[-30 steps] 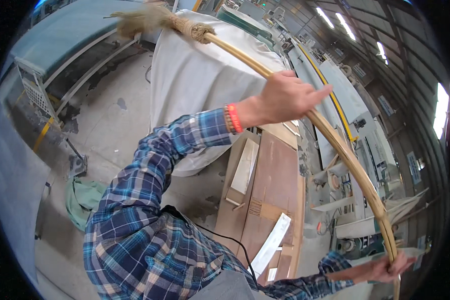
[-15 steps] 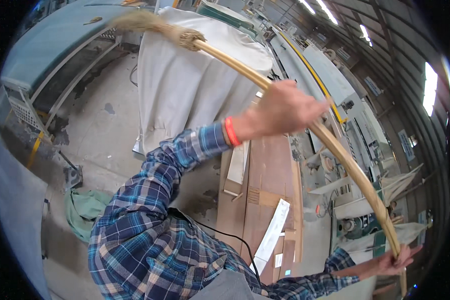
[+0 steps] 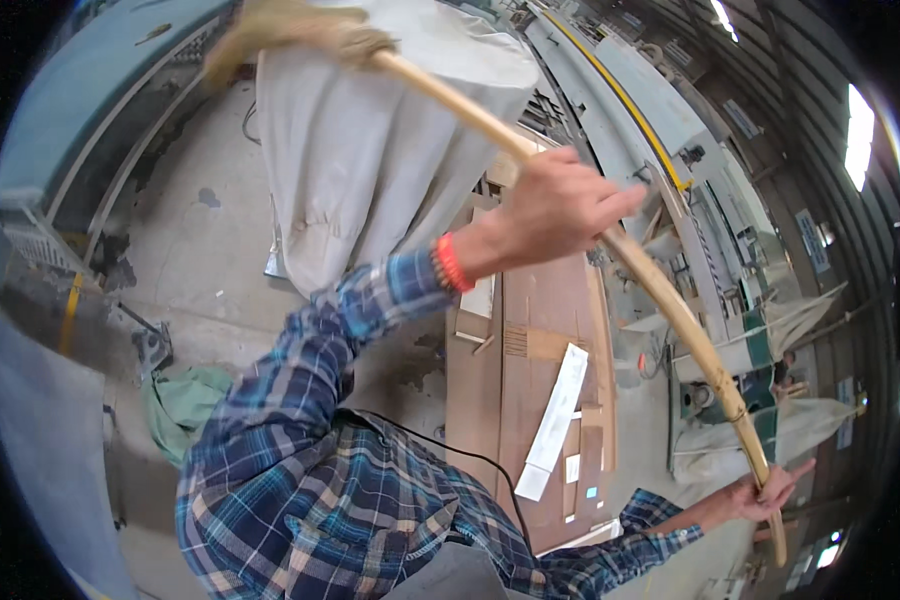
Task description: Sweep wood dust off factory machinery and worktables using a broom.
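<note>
A long broom slants across the view, its pale wooden handle [image 3: 685, 315] slightly bent. At the upper left its straw-coloured bristle head [image 3: 290, 35] is smeared by motion, in front of a white cloth cover [image 3: 370, 140] and the floor beside it; whether it touches the cloth I cannot tell. My left hand [image 3: 560, 208], with a red band at the wrist, is wrapped round the middle of the handle. Lower right, my right hand [image 3: 755, 495] grips the handle near its end, a finger stretched out along one side. Both arms wear blue plaid sleeves.
Brown boards [image 3: 535, 290] lie beneath my arms, with a white strip [image 3: 555, 425] on them. A blue-grey table [image 3: 75, 120] stands at the left, near a crumpled green cloth [image 3: 185, 405]. Machines with a yellow rail [image 3: 615, 90] run along the far right. A black cable [image 3: 470, 455] crosses my front.
The broom's bristles have swung, their tip now lower at the left. My right hand has come up and inward with the handle end. The whole view has shifted a little.
</note>
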Available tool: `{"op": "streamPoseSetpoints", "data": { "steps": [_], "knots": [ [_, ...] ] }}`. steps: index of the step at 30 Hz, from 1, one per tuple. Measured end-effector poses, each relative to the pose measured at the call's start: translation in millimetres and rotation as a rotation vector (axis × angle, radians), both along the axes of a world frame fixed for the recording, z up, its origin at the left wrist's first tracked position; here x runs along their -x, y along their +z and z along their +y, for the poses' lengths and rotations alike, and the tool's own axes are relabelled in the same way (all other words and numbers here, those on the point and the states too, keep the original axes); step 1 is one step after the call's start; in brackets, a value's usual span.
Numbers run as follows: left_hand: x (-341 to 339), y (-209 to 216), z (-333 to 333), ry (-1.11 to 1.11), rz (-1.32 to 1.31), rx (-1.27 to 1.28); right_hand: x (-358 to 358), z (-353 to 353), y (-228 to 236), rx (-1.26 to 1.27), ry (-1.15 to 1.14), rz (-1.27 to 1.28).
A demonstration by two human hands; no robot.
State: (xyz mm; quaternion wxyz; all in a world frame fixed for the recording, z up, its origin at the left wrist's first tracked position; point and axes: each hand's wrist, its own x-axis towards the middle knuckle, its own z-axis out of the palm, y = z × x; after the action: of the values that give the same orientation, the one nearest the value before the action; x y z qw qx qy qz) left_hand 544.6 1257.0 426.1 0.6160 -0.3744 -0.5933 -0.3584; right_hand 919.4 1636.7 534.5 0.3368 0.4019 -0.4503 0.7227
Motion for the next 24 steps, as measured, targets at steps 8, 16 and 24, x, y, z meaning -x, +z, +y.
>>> {"op": "streamPoseSetpoints", "data": {
  "steps": [8, 16, 24],
  "knots": [
    [-116, -87, 4, 0.239, 0.158, 0.395, -6, 90, -207, 0.460, -0.842, -0.672],
    [-75, -107, -7, 0.216, 0.070, 0.674, 12, 41, -291, -0.485, -0.997, -1.859],
    [-83, -90, 53, 0.051, 0.032, 0.805, 34, -88, -208, -1.205, -1.131, -1.148]
  ]
}}
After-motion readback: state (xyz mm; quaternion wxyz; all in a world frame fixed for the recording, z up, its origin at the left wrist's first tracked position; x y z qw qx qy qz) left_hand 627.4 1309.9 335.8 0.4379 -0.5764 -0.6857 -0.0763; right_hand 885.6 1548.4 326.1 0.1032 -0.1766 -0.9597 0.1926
